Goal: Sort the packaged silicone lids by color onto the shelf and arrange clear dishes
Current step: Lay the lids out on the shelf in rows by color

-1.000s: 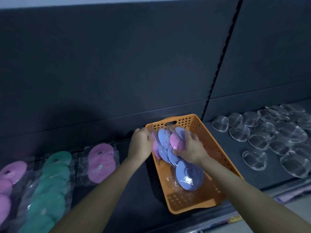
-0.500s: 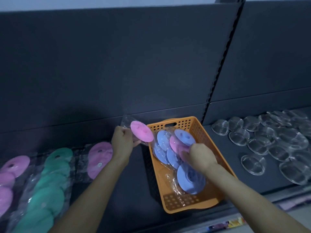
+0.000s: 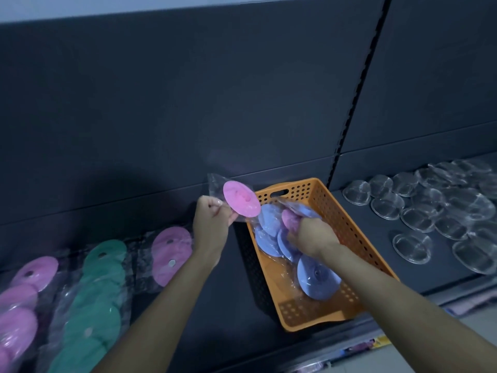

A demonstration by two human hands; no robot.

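Mid-sort: left hand (image 3: pixel 212 222) fingers pinch 1 packaged pink lid (image 3: pixel 242 201) just beside the orange basket (image 3: pixel 352 238), right hand (image 3: pixel 313 235) grips lid packs (image 3: pixel 271 219) inside. Next it probably goes on the pink pile (image 3: pixel 172 254).

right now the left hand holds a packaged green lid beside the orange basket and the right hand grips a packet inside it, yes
No: the head view shows the left hand holding a packaged pink lid, not green, beside the orange basket; the right hand grips a packet inside it.
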